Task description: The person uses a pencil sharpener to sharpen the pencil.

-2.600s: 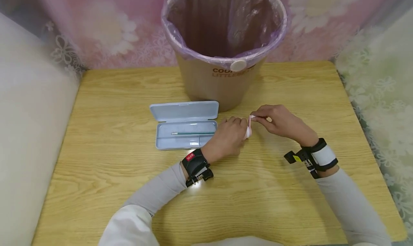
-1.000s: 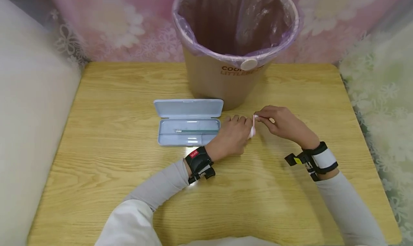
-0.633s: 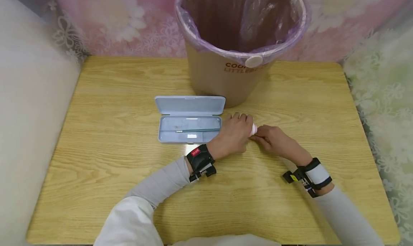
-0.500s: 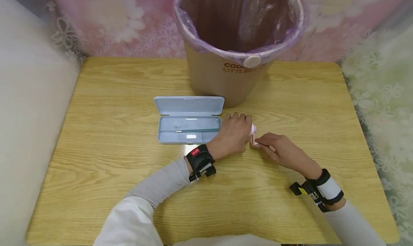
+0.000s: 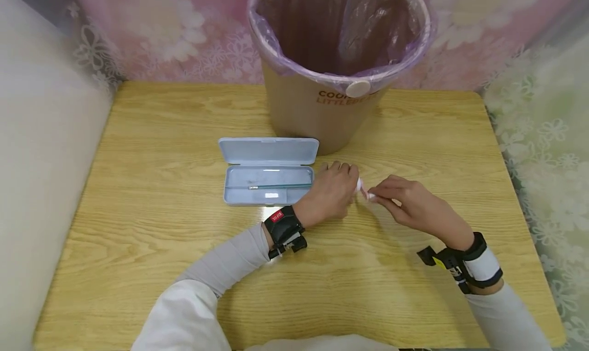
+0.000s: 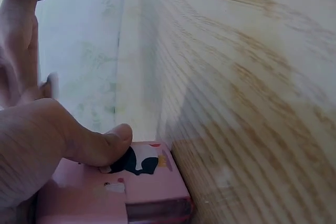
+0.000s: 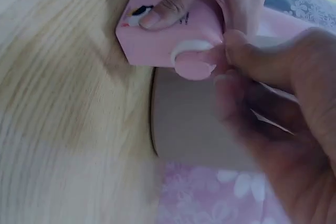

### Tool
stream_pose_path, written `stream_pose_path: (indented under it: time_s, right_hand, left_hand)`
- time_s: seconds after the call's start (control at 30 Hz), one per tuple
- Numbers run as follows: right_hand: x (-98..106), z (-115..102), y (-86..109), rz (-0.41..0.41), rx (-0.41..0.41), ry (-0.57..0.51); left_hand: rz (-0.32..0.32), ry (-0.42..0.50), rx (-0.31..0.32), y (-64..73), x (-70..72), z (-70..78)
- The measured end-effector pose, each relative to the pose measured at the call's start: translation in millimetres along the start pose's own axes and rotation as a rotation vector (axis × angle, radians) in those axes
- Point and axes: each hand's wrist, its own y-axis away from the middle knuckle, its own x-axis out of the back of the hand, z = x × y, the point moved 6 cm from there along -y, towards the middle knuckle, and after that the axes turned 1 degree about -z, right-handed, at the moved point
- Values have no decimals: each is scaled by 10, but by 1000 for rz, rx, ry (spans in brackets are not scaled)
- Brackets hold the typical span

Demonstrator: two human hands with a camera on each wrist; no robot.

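My left hand point(image 5: 332, 192) grips a pink pencil sharpener point(image 7: 149, 45) with a cartoon print, its thumb point(image 6: 107, 148) lying along the printed side. On the sharpener's right end is a pink crank point(image 7: 194, 66) with a round white-edged hub. My right hand point(image 5: 416, 205) pinches the crank's knob point(image 5: 371, 196) between thumb and fingers. Left of the sharpener lies a light blue pencil case point(image 5: 244, 196), lid raised. A green pencil point(image 5: 276, 186) rests inside it, its right end hidden behind my left hand.
A tall beige bin point(image 5: 313, 115) with a purple liner point(image 5: 299, 72) stands just behind the pencil case and sharpener. Everything sits on a wooden table point(image 5: 152, 197). A white wall point(image 5: 50, 151) borders the left side, and floral sheets hang behind and to the right.
My right hand has swung the crank round, from behind the sharpener down to the front, then out to the right. My left hand keeps its grip in nearly the same place.
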Motion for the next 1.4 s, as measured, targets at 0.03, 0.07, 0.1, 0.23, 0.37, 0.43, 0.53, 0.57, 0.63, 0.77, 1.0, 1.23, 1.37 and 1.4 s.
stream_pose_path:
  time_s: [0.03,0.07,0.1,0.23,0.37,0.43,0.53,0.57,0.63,0.77,1.0,1.23,1.37,1.4]
  right_hand:
    - [18,37,-26,22,-7,-1]
    - [36,81,-58,44,-16,-1]
    - [52,131,-94,62,-26,-2]
    - [36,352,-225,61,-67,-16]
    - [-103,556,-272,28,-104,-51]
    - [-237,634,-273,1,-118,-64]
    - [-455,668,-206,-42,-131,-84]
    - [-529,658,-166,-58,-134,-82]
    - [-639,589,-69,-86,-137,-74]
    - [-643,341,140,-92,-142,-58]
    - [-229,-26,125,4,-61,-67]
    - [10,147,-99,75,-79,-15]
    - [-53,427,-246,57,-134,-46]
    - [-98,495,-265,44,-146,-61]
  left_hand:
    - [4,-6,2,2,-1,1]
    - [6,-10,0,3,-2,5]
    - [10,-6,-1,1,-3,9]
    - [13,17,8,-7,-2,5]
    - [-24,8,9,0,-6,-16]
    - [-27,-5,11,6,-3,-27]
    - [-4,-4,14,16,9,-29]
    - [8,1,16,20,15,-28]
    - [28,13,20,21,19,-27]
    - [37,19,16,12,21,-22]
    - [-50,44,49,-2,-14,-86]
    - [27,7,20,13,7,-37]
    - [18,-10,5,21,14,-27]
    - [8,-6,2,22,12,-27]
